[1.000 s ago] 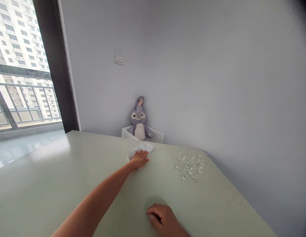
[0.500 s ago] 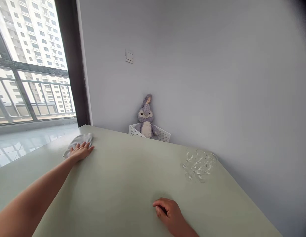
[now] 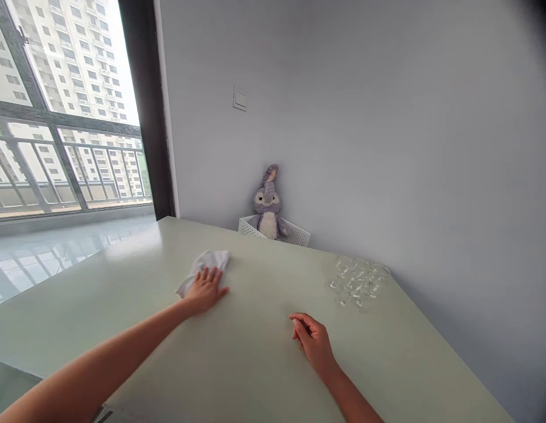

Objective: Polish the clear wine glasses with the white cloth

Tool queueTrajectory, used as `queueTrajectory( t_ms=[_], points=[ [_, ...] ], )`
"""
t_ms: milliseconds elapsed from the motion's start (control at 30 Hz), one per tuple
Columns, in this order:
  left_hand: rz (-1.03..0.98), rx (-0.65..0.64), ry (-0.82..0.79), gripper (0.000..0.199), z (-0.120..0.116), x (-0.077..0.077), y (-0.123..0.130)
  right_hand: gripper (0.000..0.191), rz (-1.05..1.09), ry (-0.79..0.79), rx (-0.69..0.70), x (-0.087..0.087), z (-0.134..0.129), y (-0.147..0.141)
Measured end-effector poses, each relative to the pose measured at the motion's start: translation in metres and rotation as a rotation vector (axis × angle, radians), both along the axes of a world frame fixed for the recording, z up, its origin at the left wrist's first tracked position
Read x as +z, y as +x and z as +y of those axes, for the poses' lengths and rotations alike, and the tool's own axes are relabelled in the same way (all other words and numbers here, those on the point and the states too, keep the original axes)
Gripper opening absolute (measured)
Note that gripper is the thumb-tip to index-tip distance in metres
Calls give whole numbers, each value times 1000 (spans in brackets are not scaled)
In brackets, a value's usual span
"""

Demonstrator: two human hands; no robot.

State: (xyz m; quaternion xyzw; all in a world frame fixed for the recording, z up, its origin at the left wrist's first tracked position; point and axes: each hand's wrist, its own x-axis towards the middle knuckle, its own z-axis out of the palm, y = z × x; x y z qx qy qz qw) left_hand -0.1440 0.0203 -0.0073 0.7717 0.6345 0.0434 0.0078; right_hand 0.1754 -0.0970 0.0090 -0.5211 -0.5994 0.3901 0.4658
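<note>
My left hand (image 3: 204, 292) lies flat with its fingers spread on a white cloth (image 3: 214, 259), pressing it against the pale green table top (image 3: 250, 370). Most of the cloth shows beyond the fingers and to their left, with the part under the palm hidden. My right hand (image 3: 314, 341) hovers at or rests on the table to the right of centre, its fingers curled in, and I see nothing in it. Beyond that hand, towards the right rear edge, stands a cluster of clear glasses (image 3: 358, 285), apart from both hands.
Behind the table's far edge, a purple plush rabbit (image 3: 268, 214) sits in a white perforated basket (image 3: 299, 235) by the grey wall (image 3: 387, 147). A window (image 3: 70, 147) is at the left. Some dark-edged object (image 3: 103, 415) shows at the near edge beside my left forearm.
My left hand has slid to the right and slightly nearer, dragging the cloth along. My right hand has moved a little forward and right, still curled. The view has shifted slightly left.
</note>
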Motion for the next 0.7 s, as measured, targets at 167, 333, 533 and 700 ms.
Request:
queueTrajectory(
  t_ms=[167,333,533,700],
  points=[
    [-85,-365,-76,75,-45,9,112,32,-50,95,-47,10,-4,-8],
    [-223,-813,-62,62,-109,25,185,27,-126,205,-60,34,-19,-20],
    [-215,-1012,-191,77,-157,37,174,25,-173,239,-64,52,-40,5],
    [-2,-383,-79,75,-114,28,95,28,-143,193,-267,56,-51,56]
  ],
)
